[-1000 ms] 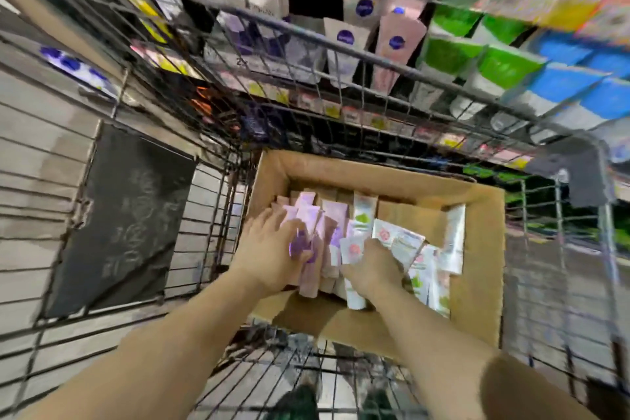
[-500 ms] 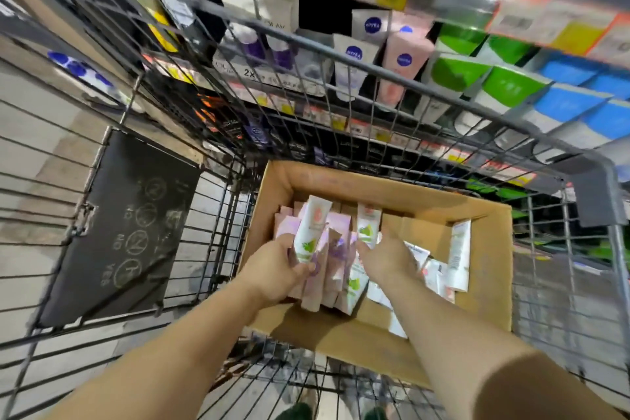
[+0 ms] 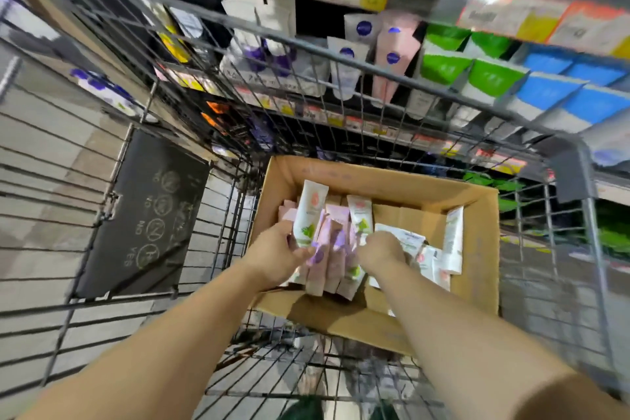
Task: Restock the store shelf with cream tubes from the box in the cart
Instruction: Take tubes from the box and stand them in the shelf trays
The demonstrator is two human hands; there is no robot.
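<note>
My left hand (image 3: 278, 254) grips a white tube (image 3: 309, 213) against a bunch of pink tubes (image 3: 329, 256), near the frame's centre. My right hand (image 3: 381, 251) curls down among loose tubes (image 3: 439, 249) just to the right; whether it grasps one, I cannot tell. All sit in the cardboard box (image 3: 480, 249), inside the wire cart (image 3: 238, 41). The bunch is loosely fanned, so a slick tube could slip out as I lift. The tubes look flat, glossy, with green or pink prints. The shelf (image 3: 439, 68) waits across the upper frame.
</note>
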